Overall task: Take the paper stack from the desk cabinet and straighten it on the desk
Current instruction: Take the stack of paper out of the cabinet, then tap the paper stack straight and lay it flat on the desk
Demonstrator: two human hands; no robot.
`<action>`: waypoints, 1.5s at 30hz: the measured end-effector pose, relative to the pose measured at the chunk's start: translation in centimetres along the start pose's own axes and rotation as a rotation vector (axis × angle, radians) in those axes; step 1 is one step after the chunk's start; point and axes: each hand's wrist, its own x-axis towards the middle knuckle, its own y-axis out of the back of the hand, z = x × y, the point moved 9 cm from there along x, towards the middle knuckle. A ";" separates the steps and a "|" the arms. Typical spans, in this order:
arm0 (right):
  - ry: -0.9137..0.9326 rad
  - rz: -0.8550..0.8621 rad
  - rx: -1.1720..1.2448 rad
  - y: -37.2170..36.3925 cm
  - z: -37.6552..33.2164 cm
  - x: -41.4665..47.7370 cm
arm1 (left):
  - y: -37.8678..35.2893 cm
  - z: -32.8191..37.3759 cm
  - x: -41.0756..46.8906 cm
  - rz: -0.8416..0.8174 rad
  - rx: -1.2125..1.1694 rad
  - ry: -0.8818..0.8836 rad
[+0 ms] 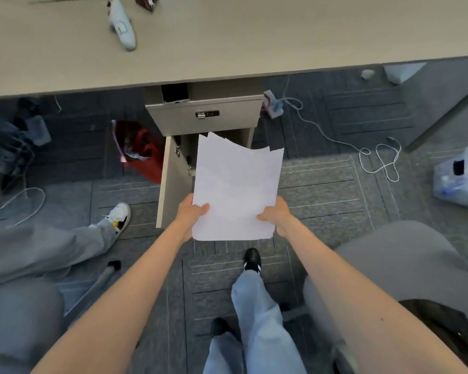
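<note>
- Paper stack (237, 190) is out of the desk cabinet (200, 122) and held in the air in front of its open lower compartment, below the desk (254, 36) edge and above the carpet. It is not on the desk.
- Cabinet door (170, 182) stands swung open to the left of the stack; the drawer front with combination lock (207, 114) above it appears shut.
- Sheets are uneven: top corners fan out and the upper edge is ragged, so straightening is judged not yet begun.
- Stack is held by its near lower part, one hand on each long edge. Judgement: the two-sided hold keeps loose sheets from sliding apart and the stack from drooping while it is carried upward.
- Left hand (191, 211): thumb lies across the top sheet near the left edge, pressed down; remaining fingers are under the paper and hidden. Grip reads as a pinch, thumb over, fingers under.
- Right hand (277, 213): thumb presses on the top sheet at the right edge; the other fingers are curled beneath, out of sight. Same pinch.
- Neither hand is spread wide; both close on the stack.
- Desk surface above carries a white object (122, 25) to the left; bare area lies right of it, judged suitable for squaring the stack.
</note>
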 end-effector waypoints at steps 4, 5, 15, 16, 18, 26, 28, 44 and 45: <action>-0.015 0.010 0.103 1.4 0.3 -7.1 | 0.7 -0.4 -4.0 -0.047 0.004 -0.021; 0.000 0.017 0.115 1.8 0.3 -8.2 | 0.6 -0.2 -5.2 -0.054 0.008 -0.037; 0.248 0.074 0.144 6.7 -7.7 -14.3 | -0.8 8.5 -12.2 -0.042 0.034 -0.272; 0.266 0.070 0.154 7.2 -8.9 -14.2 | -1.2 10.0 -12.2 -0.043 0.037 -0.286; 0.302 0.071 0.162 8.4 -11.6 -13.9 | -2.0 13.1 -12.0 -0.040 0.038 -0.306; 0.420 0.129 0.145 15.1 -24.3 -8.4 | -7.1 26.8 -6.1 -0.020 0.054 -0.335; 0.439 0.150 0.153 16.5 -27.4 -6.6 | -8.6 30.1 -4.5 -0.030 0.048 -0.345; 0.450 0.159 0.152 18.1 -44.8 6.4 | -10.3 47.9 8.3 -0.171 0.059 -0.361; 0.445 0.166 0.144 18.1 -45.8 7.6 | -10.5 48.8 9.3 -0.197 0.063 -0.337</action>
